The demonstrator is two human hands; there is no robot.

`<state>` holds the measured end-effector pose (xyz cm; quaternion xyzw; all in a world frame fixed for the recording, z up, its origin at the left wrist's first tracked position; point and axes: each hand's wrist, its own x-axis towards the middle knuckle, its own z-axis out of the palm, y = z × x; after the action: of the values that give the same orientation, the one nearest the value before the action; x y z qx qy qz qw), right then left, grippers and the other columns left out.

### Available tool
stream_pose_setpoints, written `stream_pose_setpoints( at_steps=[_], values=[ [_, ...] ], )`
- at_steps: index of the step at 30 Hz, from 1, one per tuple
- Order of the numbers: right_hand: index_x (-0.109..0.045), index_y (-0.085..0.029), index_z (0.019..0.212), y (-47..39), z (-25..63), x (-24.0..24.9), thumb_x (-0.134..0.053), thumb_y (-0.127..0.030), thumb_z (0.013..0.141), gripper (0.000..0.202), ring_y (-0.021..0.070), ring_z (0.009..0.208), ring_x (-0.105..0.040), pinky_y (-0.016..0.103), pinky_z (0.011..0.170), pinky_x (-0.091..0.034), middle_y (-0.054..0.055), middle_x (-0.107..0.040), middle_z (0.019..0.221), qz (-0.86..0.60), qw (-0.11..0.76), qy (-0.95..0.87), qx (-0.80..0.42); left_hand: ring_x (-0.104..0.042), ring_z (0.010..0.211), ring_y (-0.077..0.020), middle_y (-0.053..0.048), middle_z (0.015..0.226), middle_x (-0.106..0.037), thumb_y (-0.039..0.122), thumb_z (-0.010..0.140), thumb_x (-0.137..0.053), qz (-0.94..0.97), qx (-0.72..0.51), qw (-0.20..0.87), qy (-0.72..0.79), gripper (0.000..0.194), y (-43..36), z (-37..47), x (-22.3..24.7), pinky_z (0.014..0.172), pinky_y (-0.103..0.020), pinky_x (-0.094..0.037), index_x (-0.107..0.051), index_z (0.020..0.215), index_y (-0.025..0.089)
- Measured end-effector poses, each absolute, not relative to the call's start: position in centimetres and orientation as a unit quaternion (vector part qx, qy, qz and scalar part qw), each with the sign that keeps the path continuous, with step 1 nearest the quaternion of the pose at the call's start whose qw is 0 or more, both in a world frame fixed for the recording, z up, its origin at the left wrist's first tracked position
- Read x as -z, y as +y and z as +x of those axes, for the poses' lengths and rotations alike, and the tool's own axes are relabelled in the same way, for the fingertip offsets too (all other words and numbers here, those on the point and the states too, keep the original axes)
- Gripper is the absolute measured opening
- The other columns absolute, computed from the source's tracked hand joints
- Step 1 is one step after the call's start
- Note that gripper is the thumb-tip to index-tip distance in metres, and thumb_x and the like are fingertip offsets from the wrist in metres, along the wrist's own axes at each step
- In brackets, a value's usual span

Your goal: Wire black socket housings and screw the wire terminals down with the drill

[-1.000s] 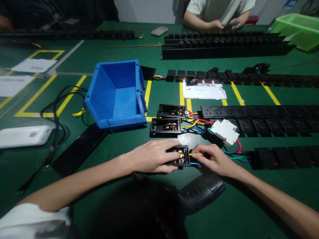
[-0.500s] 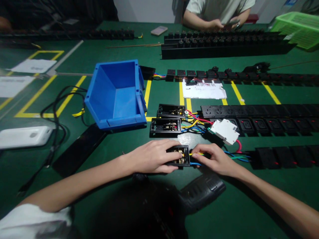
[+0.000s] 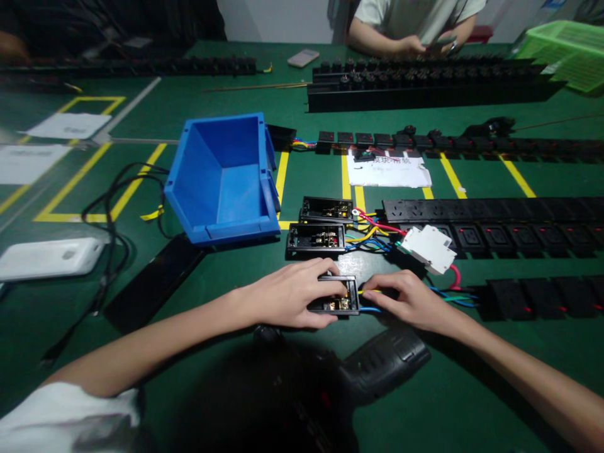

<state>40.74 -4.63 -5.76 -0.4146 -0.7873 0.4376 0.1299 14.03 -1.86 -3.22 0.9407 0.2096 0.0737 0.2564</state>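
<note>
My left hand point(image 3: 295, 294) grips a small black housing point(image 3: 350, 302) with brass contacts inside, one finger reaching into it. Beside its right end, my right hand point(image 3: 406, 299) pinches a yellow wire point(image 3: 369, 292) that enters the housing. A blue wire point(image 3: 370, 309) runs in just below. Two similar black housings, one point(image 3: 306, 241) in front of the other point(image 3: 321, 207), lie beyond my hands with coloured wires attached. A white breaker point(image 3: 428, 249) with a red wire rests to their right.
An open blue bin point(image 3: 240, 189) stands left of centre. Black socket strips point(image 3: 472, 211) extend rightward. A dark power tool point(image 3: 387, 365) lies nearest me. At left are a black phone point(image 3: 153, 283), cables and a white device point(image 3: 51, 258). A person's arms point(image 3: 382, 41) rest across the table.
The fingers of my left hand have shifted slightly on the housing, exposing more of its lower contacts. My right hand keeps its pinch on the yellow wire. The whole view has shifted slightly.
</note>
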Motion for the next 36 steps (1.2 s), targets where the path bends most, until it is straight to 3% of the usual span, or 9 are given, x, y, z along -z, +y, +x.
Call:
stream_pose_setpoints(
  at_steps=[10,30,34,36],
  values=[
    [-0.068,-0.015,0.094,-4.6,40.6,5.7,-0.053,-0.037,0.094,0.026,0.0106,0.078,-0.06,0.02,0.073,-0.043,0.003,-0.067,0.088,-0.42,0.149,-0.77,-0.456,-0.056,0.098,-0.0202,-0.006,0.108,-0.053,0.036,0.08,-0.068,0.924,-0.067,0.302,0.225,0.037,-1.5,14.4,3.0,0.087,-0.03,-0.046,-0.062,0.113,0.022],
    [-0.066,-0.016,0.096,-4.6,40.7,5.7,-0.052,-0.036,0.095,0.024,0.0096,0.082,-0.059,0.021,0.077,-0.045,0.002,-0.065,0.091,-0.411,0.153,-0.786,-0.435,-0.055,0.099,-0.0196,-0.004,0.108,-0.052,0.038,0.08,-0.067,0.911,-0.06,0.329,0.24,0.036,-1.5,14.3,3.1,0.087,-0.029,-0.045,-0.06,0.111,0.022],
    [-0.06,-0.017,0.111,-5.1,40.8,3.9,-0.053,-0.03,0.094,0.023,0.0135,0.103,-0.055,0.026,0.091,-0.045,0.007,-0.059,0.111,-0.367,0.186,-0.852,-0.323,-0.054,0.098,-0.0194,-0.004,0.108,-0.052,0.038,0.08,-0.068,0.911,-0.06,0.335,0.235,0.037,-1.4,14.3,3.1,0.087,-0.029,-0.044,-0.059,0.112,0.022],
    [-0.056,-0.018,0.12,-6.0,40.6,2.3,-0.055,-0.03,0.093,0.03,0.0154,0.114,-0.05,0.029,0.098,-0.043,0.008,-0.053,0.123,-0.316,0.161,-0.887,-0.295,-0.054,0.098,-0.0196,-0.004,0.108,-0.052,0.039,0.08,-0.068,0.911,-0.059,0.333,0.234,0.038,-1.4,14.3,3.1,0.087,-0.029,-0.044,-0.059,0.112,0.022]
  ],
)
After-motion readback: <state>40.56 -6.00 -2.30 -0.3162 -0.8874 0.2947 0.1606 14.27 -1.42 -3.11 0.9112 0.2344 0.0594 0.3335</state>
